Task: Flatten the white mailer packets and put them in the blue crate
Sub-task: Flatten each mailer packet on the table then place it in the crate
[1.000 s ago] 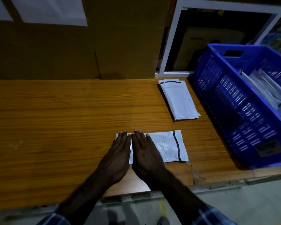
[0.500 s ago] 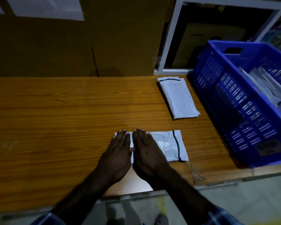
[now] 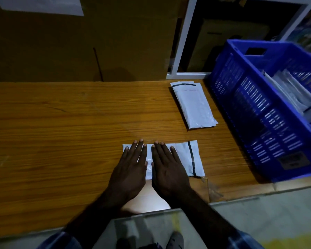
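Pressing flat with both palms, fingers spread, nothing pinched: left hand point(image 3: 129, 169) and right hand point(image 3: 169, 169) side by side on the near white mailer packet point(image 3: 184, 155) at the table point(image 3: 61, 141) front edge. Packet's long axis running left to right, black-striped end jutting past the right hand toward the blue crate point(image 3: 258, 112). Right hand nearer crate, so likely the carrying one. Second packet point(image 3: 194, 105) farther back, just beside the crate wall, long axis front to back.

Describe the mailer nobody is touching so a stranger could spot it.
Find the blue crate on the wooden table. Just to its left lies a white mailer packet. Unlike the nearer packet under both hands, it lies untouched.
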`<move>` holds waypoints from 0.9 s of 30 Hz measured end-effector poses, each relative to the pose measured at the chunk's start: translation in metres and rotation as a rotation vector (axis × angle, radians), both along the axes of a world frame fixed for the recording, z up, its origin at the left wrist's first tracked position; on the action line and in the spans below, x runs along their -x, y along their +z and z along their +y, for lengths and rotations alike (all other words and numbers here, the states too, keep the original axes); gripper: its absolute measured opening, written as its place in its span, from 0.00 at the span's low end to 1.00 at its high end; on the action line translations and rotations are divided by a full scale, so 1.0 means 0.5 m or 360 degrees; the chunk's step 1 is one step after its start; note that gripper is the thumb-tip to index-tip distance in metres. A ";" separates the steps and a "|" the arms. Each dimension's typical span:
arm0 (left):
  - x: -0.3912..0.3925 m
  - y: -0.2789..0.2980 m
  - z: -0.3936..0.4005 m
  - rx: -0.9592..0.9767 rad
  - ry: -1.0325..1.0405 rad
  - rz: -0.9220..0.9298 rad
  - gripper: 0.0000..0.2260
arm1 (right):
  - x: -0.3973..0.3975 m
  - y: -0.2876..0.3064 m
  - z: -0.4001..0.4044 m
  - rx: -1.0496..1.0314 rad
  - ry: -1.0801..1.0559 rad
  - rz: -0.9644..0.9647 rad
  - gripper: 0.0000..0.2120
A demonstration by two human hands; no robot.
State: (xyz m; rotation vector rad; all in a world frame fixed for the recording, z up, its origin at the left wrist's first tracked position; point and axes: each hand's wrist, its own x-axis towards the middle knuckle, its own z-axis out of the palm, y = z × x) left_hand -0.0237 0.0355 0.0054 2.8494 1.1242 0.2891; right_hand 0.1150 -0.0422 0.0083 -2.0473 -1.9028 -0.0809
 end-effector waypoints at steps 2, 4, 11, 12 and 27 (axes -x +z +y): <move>-0.004 0.005 0.003 -0.0014 0.0014 0.0058 0.25 | 0.001 0.000 -0.001 0.0009 0.0004 -0.0004 0.24; -0.007 0.013 0.004 -0.0047 0.0010 0.0084 0.25 | -0.001 0.010 0.002 0.0082 0.0032 0.0033 0.24; -0.052 0.037 -0.011 -0.0053 -0.0102 0.0003 0.23 | -0.060 0.037 0.008 0.0071 -0.0066 0.0258 0.24; -0.054 0.033 -0.013 -0.0042 -0.0105 -0.0001 0.24 | -0.063 0.035 -0.001 0.0083 -0.0055 0.0179 0.25; -0.056 0.025 -0.019 -0.0076 -0.0099 0.0089 0.25 | -0.069 0.035 -0.012 0.0232 0.0030 0.0213 0.23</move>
